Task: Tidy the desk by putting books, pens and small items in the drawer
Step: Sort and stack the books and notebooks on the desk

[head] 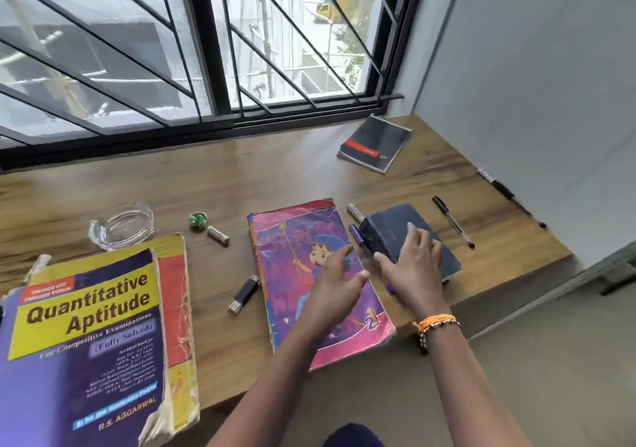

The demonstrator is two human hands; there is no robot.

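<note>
The dark blue book lies near the desk's right edge, and my right hand rests flat on its cover, fingers straight, gripping nothing. A blue pen lies just left of it, touching the spine. My left hand hovers open over the pink book. If I drag carelessly, the pen could roll, or the dark book slip off the near right edge.

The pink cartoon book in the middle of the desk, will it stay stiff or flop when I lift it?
The pink cartoon book looks thin and soft-covered, so it will probably bend if lifted by one edge. Its worn, frayed corners suggest it could tear.
</note>
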